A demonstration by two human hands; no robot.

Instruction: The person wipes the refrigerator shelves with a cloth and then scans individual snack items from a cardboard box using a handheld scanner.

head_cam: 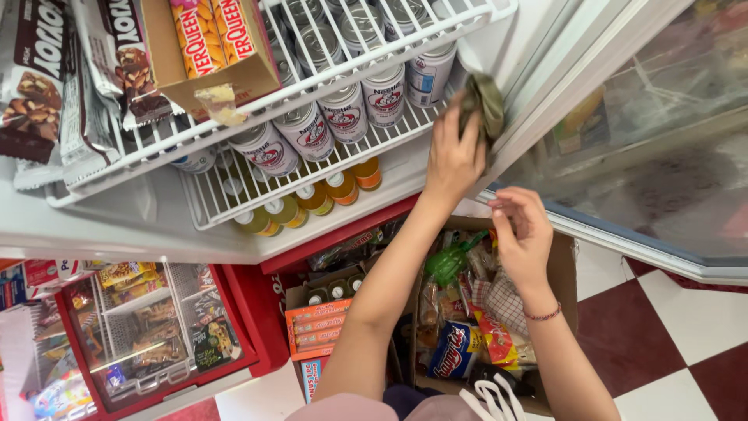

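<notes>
Head view looks down into an open fridge with white wire shelves (234, 183). At far left, chocolate-bar packs (47, 86) lie stacked on the upper shelf, cut off by the frame edge, so their number cannot be told. Beside them sits one open cardboard box (218, 47) of yellow-and-red packets. Right of it, on the lower shelf, a row of five white cans (343, 109) shows clearly, with more can tops behind, partly hidden under the upper shelf. Below them five yellow bottles (312, 199) with white caps peek through the wires.

Further right, the left hand (453, 156) reaches up with the arm stretched out, fingers pressed around an olive-green cloth (485, 101) that it holds against the fridge's right inner edge, just beside the cans. The right hand (520, 234) hovers lower, above a brown carton (562, 273) of mixed snack packets on the floor; its fingers are curled loosely and hold nothing that can be seen. A thin red bracelet (543, 315) circles that wrist. The carton's contents overlap too much to count. At far right, the glass fridge door (654, 156) stands open, blurred.
</notes>
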